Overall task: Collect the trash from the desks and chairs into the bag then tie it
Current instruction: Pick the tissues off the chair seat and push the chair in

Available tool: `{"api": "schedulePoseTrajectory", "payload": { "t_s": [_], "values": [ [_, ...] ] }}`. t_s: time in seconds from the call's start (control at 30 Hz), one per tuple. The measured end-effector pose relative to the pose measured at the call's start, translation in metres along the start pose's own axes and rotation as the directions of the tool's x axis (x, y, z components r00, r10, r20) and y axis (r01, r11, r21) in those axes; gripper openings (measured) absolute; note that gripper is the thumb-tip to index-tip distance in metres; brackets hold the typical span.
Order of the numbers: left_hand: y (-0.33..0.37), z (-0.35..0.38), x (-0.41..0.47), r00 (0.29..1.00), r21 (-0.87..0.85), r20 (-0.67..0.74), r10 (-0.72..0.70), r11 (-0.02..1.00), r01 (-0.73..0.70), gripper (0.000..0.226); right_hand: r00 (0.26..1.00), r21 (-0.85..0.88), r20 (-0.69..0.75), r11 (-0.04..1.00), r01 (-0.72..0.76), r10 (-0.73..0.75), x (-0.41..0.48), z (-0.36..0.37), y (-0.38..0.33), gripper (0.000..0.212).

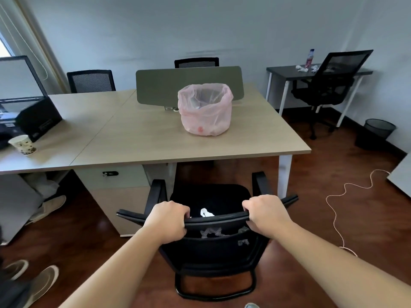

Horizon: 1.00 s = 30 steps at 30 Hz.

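- White crumpled paper (206, 212) lies on the black chair seat (211, 194), close under the backrest's top rail (216, 220); part of it is hidden behind that rail.
- Left hand (168, 221) and right hand (264, 213) each grip the top rail, fingers curled over it and thumbs underneath; neither holds any trash.
- The paper sits between the two hands, just past the rail and lower down. It looks somewhat nearer the left hand, so either hand would have to let go and reach over and down.
- Straight ahead beyond the chair, the pink bag (205, 112) stands open-mouthed on the table (155, 138), toward its far edge beside the grey divider (189, 83), with a few items dimly visible inside.
- A paper cup (23, 144) stands near the table's front edge at the far left.
- Well apart at the back right, a dark table (287, 71) carries white tissues (301, 68) and a bottle (309, 57).
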<state>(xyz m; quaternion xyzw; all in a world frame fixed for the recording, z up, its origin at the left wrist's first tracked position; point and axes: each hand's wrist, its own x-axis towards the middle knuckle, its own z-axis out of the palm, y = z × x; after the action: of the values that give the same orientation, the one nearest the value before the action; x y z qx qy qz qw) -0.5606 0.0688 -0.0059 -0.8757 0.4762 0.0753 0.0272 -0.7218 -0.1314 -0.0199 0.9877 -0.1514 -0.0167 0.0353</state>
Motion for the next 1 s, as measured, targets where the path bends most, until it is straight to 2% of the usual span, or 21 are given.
{"api": "schedulePoseTrajectory", "payload": {
  "t_s": [0.1, 0.17, 0.27, 0.33, 0.37, 0.4, 0.43, 0.47, 0.53, 0.6, 0.67, 0.8, 1.0],
  "values": [
    [0.000, -0.003, -0.012, 0.997, -0.068, 0.076, -0.014, 0.998, 0.019, 0.024, 1.000, 0.001, -0.010, 1.000, -0.005, 0.005, -0.013, -0.001, -0.006, 0.014],
    [-0.002, -0.011, -0.010, 0.982, -0.162, 0.185, -0.042, 0.984, 0.073, 0.027, 1.000, 0.003, -0.003, 1.000, -0.008, 0.008, -0.016, -0.003, -0.009, 0.016],
    [-0.002, -0.030, 0.001, 0.925, -0.202, 0.378, -0.048, 0.970, 0.133, 0.043, 0.999, 0.044, 0.037, 0.999, 0.008, -0.010, -0.018, -0.014, -0.010, 0.020],
    [0.001, -0.039, 0.014, 0.867, -0.316, 0.498, -0.012, 0.929, 0.194, 0.055, 0.981, 0.248, 0.196, 0.968, -0.035, -0.014, -0.013, -0.029, 0.003, 0.028],
    [0.004, -0.042, 0.020, 0.858, -0.384, 0.513, 0.010, 0.897, 0.219, 0.057, 0.949, 0.396, 0.313, 0.913, -0.098, -0.034, -0.010, -0.039, 0.013, 0.033],
    [0.009, -0.044, 0.029, 0.870, -0.436, 0.493, 0.019, 0.871, 0.228, 0.058, 0.917, 0.514, 0.394, 0.843, -0.157, -0.070, -0.006, -0.047, 0.027, 0.037],
    [0.013, -0.044, 0.039, 0.903, -0.458, 0.430, 0.006, 0.863, 0.212, 0.059, 0.906, 0.596, 0.413, 0.781, -0.188, -0.097, -0.001, -0.053, 0.041, 0.039],
    [0.017, -0.043, 0.049, 0.938, -0.454, 0.344, -0.032, 0.869, 0.196, 0.058, 0.919, 0.659, 0.383, 0.725, -0.202, -0.092, 0.004, -0.057, 0.054, 0.038],
    [0.030, -0.042, 0.072, 0.975, -0.444, 0.201, -0.093, 0.879, 0.176, 0.051, 0.965, 0.720, 0.263, 0.662, -0.208, 0.018, 0.016, -0.057, 0.081, 0.031],
    [0.051, -0.041, 0.101, 0.980, -0.440, 0.168, -0.108, 0.881, 0.173, 0.044, 0.980, 0.694, 0.161, 0.692, -0.199, 0.120, 0.028, -0.049, 0.117, 0.023],
    [0.073, -0.038, 0.131, 0.973, -0.425, 0.201, -0.111, 0.885, 0.189, 0.043, 0.980, 0.676, 0.149, 0.710, -0.197, 0.130, 0.039, -0.036, 0.152, 0.016],
    [0.112, -0.027, 0.191, 0.947, -0.375, 0.268, -0.176, 0.886, 0.271, 0.042, 0.978, 0.632, 0.195, 0.754, -0.179, 0.069, 0.058, -0.006, 0.222, 0.011],
    [0.141, -0.005, 0.243, 0.881, -0.370, 0.317, -0.352, 0.809, 0.457, 0.041, 0.962, 0.600, 0.264, 0.794, -0.103, -0.074, 0.099, 0.026, 0.300, 0.012]
  ]
}}
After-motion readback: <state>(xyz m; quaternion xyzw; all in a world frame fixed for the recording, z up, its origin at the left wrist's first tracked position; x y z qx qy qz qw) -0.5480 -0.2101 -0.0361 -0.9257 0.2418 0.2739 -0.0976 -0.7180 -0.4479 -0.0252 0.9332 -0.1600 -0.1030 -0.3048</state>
